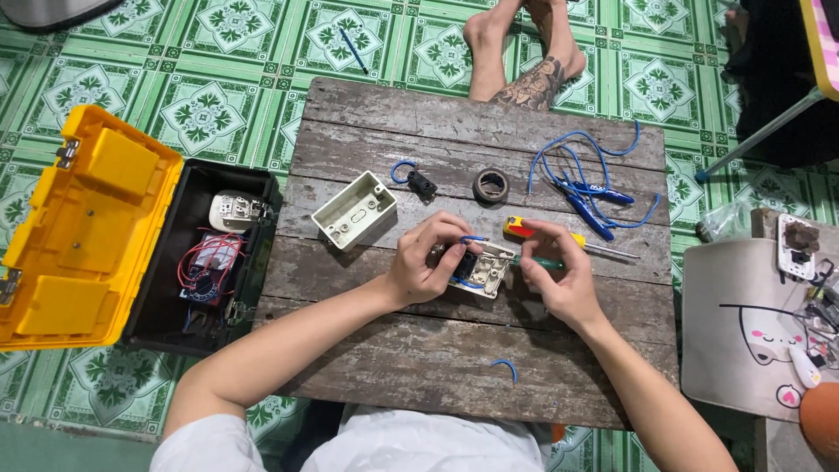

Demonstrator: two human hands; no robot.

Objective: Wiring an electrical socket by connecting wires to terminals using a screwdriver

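Left hand pinches light, rigid switch plate by its edge, just right of mounting box; right hand grips green screwdriver.

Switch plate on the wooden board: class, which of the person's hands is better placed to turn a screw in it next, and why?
Probably the right hand: it grips the green screwdriver aimed at the switch plate, while the left hand steadies the plate.

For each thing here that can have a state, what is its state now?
Toolbox: lid open.
Wall box: empty, opening up.
Switch plate: back up, held by left hand.
Screwdriver: in right hand, tip at plate.
Tape roll: flat.
Pliers: lying shut.
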